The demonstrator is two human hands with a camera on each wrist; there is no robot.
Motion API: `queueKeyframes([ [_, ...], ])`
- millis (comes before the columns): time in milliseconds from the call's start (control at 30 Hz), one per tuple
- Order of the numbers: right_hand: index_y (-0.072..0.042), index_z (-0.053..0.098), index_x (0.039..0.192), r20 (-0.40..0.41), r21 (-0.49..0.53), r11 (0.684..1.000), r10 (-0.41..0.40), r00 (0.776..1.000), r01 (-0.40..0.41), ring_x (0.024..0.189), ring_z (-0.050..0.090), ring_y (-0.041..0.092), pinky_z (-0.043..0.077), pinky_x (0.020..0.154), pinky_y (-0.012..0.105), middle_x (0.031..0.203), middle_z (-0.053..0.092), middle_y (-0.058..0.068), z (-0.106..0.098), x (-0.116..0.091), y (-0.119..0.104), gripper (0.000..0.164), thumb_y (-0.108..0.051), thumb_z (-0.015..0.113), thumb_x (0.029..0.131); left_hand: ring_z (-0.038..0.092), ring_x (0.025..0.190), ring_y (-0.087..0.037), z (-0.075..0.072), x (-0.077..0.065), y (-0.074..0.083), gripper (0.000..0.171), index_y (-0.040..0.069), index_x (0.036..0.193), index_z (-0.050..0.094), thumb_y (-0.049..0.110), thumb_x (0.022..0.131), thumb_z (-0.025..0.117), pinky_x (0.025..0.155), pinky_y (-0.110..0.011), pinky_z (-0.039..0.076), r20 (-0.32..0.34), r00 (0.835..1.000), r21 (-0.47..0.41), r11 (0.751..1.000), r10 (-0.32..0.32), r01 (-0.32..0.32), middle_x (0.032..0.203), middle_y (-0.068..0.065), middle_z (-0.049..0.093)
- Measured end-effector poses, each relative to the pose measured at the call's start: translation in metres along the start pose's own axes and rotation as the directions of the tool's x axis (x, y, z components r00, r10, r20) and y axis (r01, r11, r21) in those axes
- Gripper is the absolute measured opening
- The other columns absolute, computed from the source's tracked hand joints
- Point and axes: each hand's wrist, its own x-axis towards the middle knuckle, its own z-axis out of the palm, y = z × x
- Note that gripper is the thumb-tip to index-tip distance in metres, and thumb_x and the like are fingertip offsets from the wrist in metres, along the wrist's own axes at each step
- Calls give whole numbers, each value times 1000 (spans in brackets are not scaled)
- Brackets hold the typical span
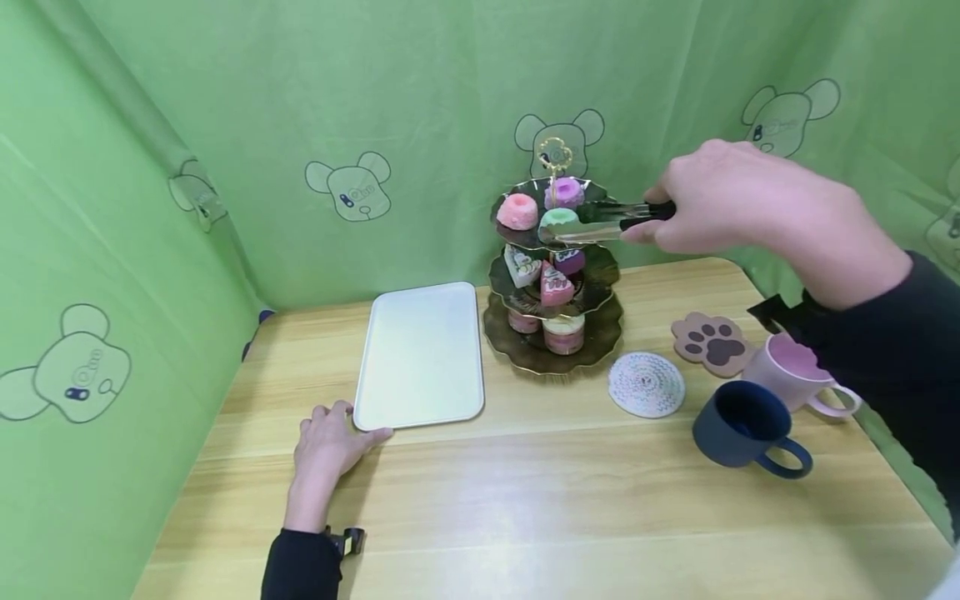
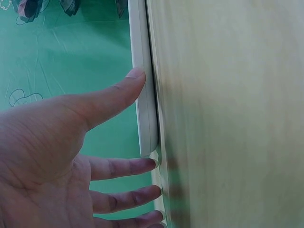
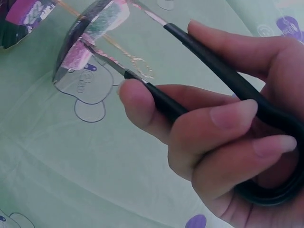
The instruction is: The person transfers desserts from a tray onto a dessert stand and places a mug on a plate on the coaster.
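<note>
My right hand (image 1: 727,200) grips black-handled tongs (image 3: 204,54) at the top tier of a dark, gold-edged three-tier stand (image 1: 551,354). The arms of the tongs are spread around a green cake (image 1: 558,221); whether they touch it I cannot tell. A pink cake (image 1: 517,212) and a purple cake (image 1: 566,192) share that tier. With fingers extended, my left hand (image 1: 330,442) is at the near left corner of a white tray (image 1: 423,358). In the left wrist view its thumb rests against the tray's edge (image 2: 148,114).
Cake slices (image 1: 556,286) and layered round cakes (image 1: 564,335) occupy the stand's lower tiers. To its right lie a round patterned coaster (image 1: 646,385) and a paw-shaped coaster (image 1: 708,342). Beyond them stand a dark blue mug (image 1: 738,425) and a pink mug (image 1: 780,375). A green curtain (image 1: 435,83) hangs behind.
</note>
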Motion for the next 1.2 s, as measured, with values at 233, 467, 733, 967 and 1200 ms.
queueKeyframes([
  [233,-6,50,132,-94,5,999,32,995,-31,53,41,20,29,53,33,60,45,5,0,-19,-4,81,-70,39,83,42,100,-43,-1,0,-1,98,5,129,47,73,62,66,65,-50,42,0,1000,-7,1000,1,-1,118,-25,44],
  [467,-6,42,138,-276,57,998,4,961,12,39,38,17,29,37,30,53,42,4,17,-39,-33,85,-72,33,84,41,102,-44,-3,0,-6,97,5,130,45,72,63,66,69,-51,42,3,1000,-7,1000,-1,1,120,-25,42],
  [733,-7,53,126,-432,95,989,-62,900,113,44,39,17,30,37,30,57,45,2,42,-19,-75,67,-61,49,85,41,103,-43,0,1,-11,100,5,130,46,75,61,64,69,-51,42,2,1000,-7,1000,-3,3,122,-25,42],
  [967,-7,57,113,-545,71,979,-121,830,190,55,50,21,40,45,37,65,48,-1,82,20,-109,58,-57,57,82,42,101,-43,-1,1,-14,99,5,130,46,73,62,65,68,-50,42,2,1000,-4,1000,-11,11,120,-25,43],
  [1200,-3,50,129,-504,94,981,-100,858,169,73,59,28,47,53,41,92,62,9,113,55,-135,75,-61,55,81,40,104,-43,-4,4,-13,101,5,131,45,75,61,65,69,-52,42,-7,1000,-22,1000,-7,7,122,-26,40],
])
